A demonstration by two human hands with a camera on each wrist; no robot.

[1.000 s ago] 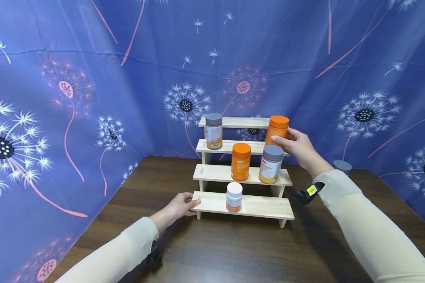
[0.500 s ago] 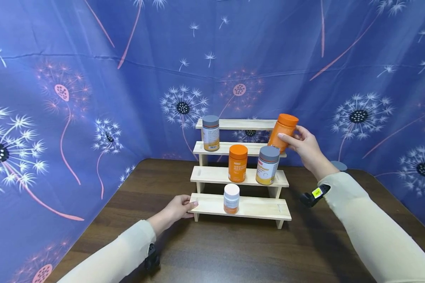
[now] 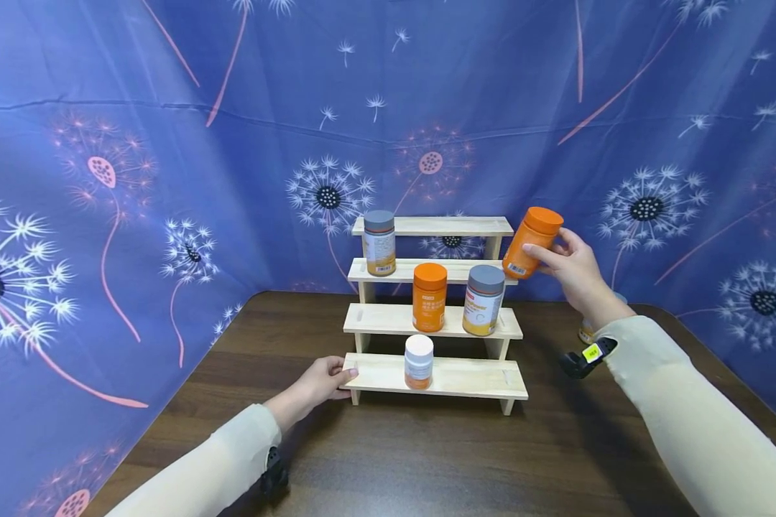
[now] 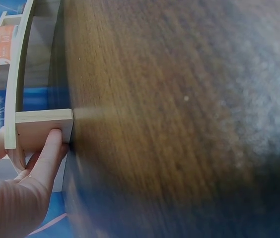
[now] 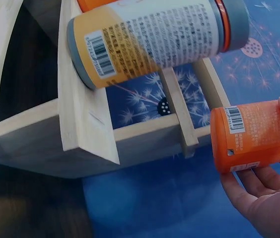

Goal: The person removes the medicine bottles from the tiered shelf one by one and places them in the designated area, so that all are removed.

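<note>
A pale wooden four-step stand [image 3: 378, 370] is gripped by the left hand [image 3: 320, 383], seemingly for steadiness, while beyond those fingers, rightward, a cylindrical orange plastic bottle [image 3: 531, 240] is held tilted by the right hand [image 3: 577, 271], perhaps for clearance.

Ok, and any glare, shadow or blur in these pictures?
Head: a shadow on the table beneath the right sleeve; left wrist: whitish glare and blur on the table, picture right; right wrist: the held orange bottle has a fairly crisp barcode.
</note>
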